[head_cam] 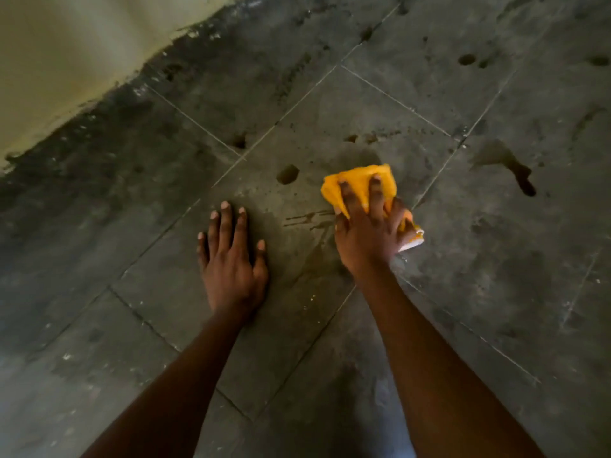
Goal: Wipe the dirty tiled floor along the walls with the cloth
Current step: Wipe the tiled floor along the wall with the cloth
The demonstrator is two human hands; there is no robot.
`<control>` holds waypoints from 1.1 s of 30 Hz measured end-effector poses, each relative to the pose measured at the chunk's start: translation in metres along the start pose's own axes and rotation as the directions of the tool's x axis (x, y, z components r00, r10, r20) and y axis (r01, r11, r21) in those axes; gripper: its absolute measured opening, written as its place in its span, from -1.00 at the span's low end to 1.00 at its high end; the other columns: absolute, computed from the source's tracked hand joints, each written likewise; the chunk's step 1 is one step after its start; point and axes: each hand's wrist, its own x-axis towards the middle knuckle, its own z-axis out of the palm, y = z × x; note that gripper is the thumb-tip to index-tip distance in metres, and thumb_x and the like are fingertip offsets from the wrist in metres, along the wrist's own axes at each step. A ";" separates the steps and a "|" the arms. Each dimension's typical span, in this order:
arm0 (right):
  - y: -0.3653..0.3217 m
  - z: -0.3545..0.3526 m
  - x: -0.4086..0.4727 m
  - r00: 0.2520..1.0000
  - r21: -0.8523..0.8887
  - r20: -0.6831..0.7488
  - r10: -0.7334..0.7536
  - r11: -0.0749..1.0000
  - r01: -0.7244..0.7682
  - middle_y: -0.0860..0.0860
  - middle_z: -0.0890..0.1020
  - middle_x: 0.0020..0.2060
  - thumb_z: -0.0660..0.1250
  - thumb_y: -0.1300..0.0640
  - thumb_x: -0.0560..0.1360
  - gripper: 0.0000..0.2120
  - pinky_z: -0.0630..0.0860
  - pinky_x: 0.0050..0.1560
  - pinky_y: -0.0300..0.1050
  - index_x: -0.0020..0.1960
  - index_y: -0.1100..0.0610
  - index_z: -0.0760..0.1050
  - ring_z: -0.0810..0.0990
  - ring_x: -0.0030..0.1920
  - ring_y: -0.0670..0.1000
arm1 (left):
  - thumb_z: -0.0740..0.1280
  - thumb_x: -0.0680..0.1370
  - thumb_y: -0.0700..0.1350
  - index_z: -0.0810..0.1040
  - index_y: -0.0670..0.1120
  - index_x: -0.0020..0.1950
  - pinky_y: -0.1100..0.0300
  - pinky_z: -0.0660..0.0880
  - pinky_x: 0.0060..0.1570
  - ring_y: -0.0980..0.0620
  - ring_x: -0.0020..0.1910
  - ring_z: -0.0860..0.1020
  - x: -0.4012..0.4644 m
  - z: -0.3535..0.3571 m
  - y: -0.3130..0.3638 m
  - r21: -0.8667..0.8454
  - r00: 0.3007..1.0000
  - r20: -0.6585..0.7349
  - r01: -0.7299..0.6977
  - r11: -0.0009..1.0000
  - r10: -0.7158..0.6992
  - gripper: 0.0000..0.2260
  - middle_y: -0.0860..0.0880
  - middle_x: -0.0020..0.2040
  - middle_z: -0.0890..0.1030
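A bunched yellow cloth (358, 183) lies on the grey tiled floor (330, 120) at the middle of the view. My right hand (370, 233) presses down on it, fingers spread over the top, thumb and little finger curled round its sides. A white edge of the cloth sticks out under the hand on the right. My left hand (231, 259) rests flat on the tile to the left of the cloth, fingers straight and spread, holding nothing. Wet streaks mark the tile between the two hands.
A pale yellowish wall (66, 61) runs across the upper left, with a dark band of grime (99, 133) along its foot. Dark stains and spots (519, 173) dot the tiles to the right and beyond the cloth. Thin grout lines cross the floor diagonally.
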 end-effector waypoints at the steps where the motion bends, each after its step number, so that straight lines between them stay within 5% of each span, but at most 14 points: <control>1: 0.008 -0.003 -0.014 0.994 -0.022 0.009 -0.109 0.994 0.109 -0.06 0.18 0.65 0.25 -0.19 0.56 -0.43 0.21 0.35 0.43 0.54 -0.40 0.24 0.27 0.46 0.31 | 0.04 0.67 0.21 0.07 0.05 0.73 -0.14 -0.11 0.68 0.02 0.72 -0.14 0.000 -0.002 0.001 -0.010 1.000 0.000 0.012 1.000 -0.012 -0.37 0.02 0.74 -0.06; 4: 0.044 -0.013 -0.037 0.975 -0.001 0.043 -0.218 0.976 0.218 -0.11 0.20 0.64 0.26 -0.16 0.57 -0.44 0.27 0.29 0.48 0.53 -0.43 0.24 0.33 0.41 0.24 | 0.03 0.67 0.19 0.09 0.06 0.72 -0.15 -0.08 0.68 0.02 0.72 -0.11 0.000 -0.006 0.001 -0.028 1.000 0.007 0.019 0.999 -0.019 -0.38 0.02 0.74 -0.04; 9: -0.001 -0.005 0.011 0.998 0.150 -0.039 0.048 0.988 -0.042 -0.04 0.33 0.59 0.17 -0.10 0.51 -0.50 0.18 0.38 0.47 0.44 -0.30 0.44 0.36 0.43 0.28 | 0.05 0.67 0.17 0.09 0.06 0.72 -0.03 -0.19 0.67 0.02 0.72 -0.12 0.002 -0.002 -0.002 -0.002 1.000 -0.009 0.016 1.000 -0.016 -0.39 0.02 0.74 -0.03; 12: -0.025 0.001 0.019 0.988 0.219 0.003 -0.158 0.964 0.153 -0.01 0.44 0.53 0.10 -0.09 0.50 -0.50 0.19 0.40 0.44 0.39 -0.22 0.53 0.39 0.45 0.28 | 0.07 0.66 0.16 0.10 0.07 0.72 -0.01 -0.19 0.67 0.03 0.72 -0.11 0.000 0.000 -0.003 -0.008 1.000 -0.008 0.014 1.000 -0.014 -0.39 0.03 0.74 -0.03; 16: 0.010 -0.002 -0.022 0.854 0.325 0.037 -0.519 0.814 0.481 -0.07 0.50 0.48 0.13 -0.10 0.51 -0.58 0.22 0.38 0.43 0.34 -0.26 0.48 0.42 0.47 0.18 | 0.11 0.64 0.12 0.17 0.06 0.71 -0.03 -0.12 0.68 0.03 0.72 -0.06 0.002 -0.007 -0.001 -0.065 0.999 -0.005 0.035 0.997 -0.035 -0.39 0.03 0.74 0.03; 19: 0.027 -0.009 -0.016 0.879 0.548 0.038 -0.475 0.746 0.379 0.02 0.54 0.45 0.14 -0.10 0.53 -0.57 0.22 0.44 0.49 0.33 -0.15 0.56 0.46 0.47 0.18 | 0.16 0.62 0.10 0.23 0.06 0.69 -0.04 -0.05 0.67 0.02 0.71 0.01 0.002 -0.014 0.003 -0.102 0.999 0.014 0.036 0.994 -0.035 -0.39 0.03 0.72 0.10; 21: 0.008 -0.012 -0.001 0.926 0.582 0.059 -0.373 0.766 0.272 0.05 0.54 0.44 0.11 -0.14 0.52 -0.48 0.05 0.58 0.32 0.32 -0.01 0.63 0.41 0.52 0.16 | 0.16 0.59 0.12 0.26 0.08 0.68 -0.03 0.02 0.64 -0.02 0.70 0.09 0.008 -0.019 -0.010 -0.105 0.998 0.059 -0.005 0.994 0.012 -0.38 0.03 0.71 0.16; 23: -0.022 -0.012 0.001 0.904 0.539 0.094 -0.418 0.784 0.306 0.06 0.53 0.46 0.15 -0.10 0.52 -0.50 -0.11 0.61 0.08 0.32 0.04 0.63 0.36 0.56 0.17 | 0.13 0.59 0.13 0.28 0.11 0.66 -0.08 0.20 0.60 -0.06 0.67 0.21 0.021 -0.027 -0.035 -0.085 0.984 0.105 -0.137 0.987 0.146 -0.40 0.03 0.70 0.21; 26: -0.032 -0.003 -0.033 0.782 0.373 0.047 -0.621 0.737 0.563 -0.06 0.50 0.49 0.15 -0.18 0.54 -0.58 0.10 0.47 0.48 0.26 -0.12 0.63 0.36 0.56 0.12 | 0.08 0.67 0.14 0.25 0.11 0.68 -0.10 0.28 0.49 -0.09 0.63 0.28 0.023 -0.030 -0.063 0.005 0.943 0.101 -0.319 0.948 0.317 -0.45 0.07 0.70 0.19; 28: -0.006 -0.003 -0.064 0.740 0.282 0.085 -0.667 0.729 0.624 -0.20 0.35 0.57 0.08 -0.28 0.61 -0.62 0.07 0.47 0.46 0.29 -0.27 0.55 0.21 0.63 0.02 | 0.08 0.68 0.14 0.23 0.13 0.69 -0.09 0.26 0.48 -0.08 0.64 0.25 0.023 -0.030 -0.062 0.013 0.944 0.088 -0.322 0.947 0.319 -0.46 0.11 0.70 0.16; 33: 0.018 -0.004 -0.085 0.892 0.083 0.065 -0.448 0.893 0.442 -0.13 0.09 0.68 -0.05 -0.31 0.67 -0.55 0.09 0.51 0.43 0.55 -0.46 0.16 0.08 0.66 0.14 | 0.08 0.68 0.14 0.22 0.13 0.69 -0.14 0.27 0.52 -0.06 0.64 0.24 0.020 -0.034 -0.058 -0.018 0.952 0.089 -0.293 0.956 0.293 -0.45 0.11 0.70 0.17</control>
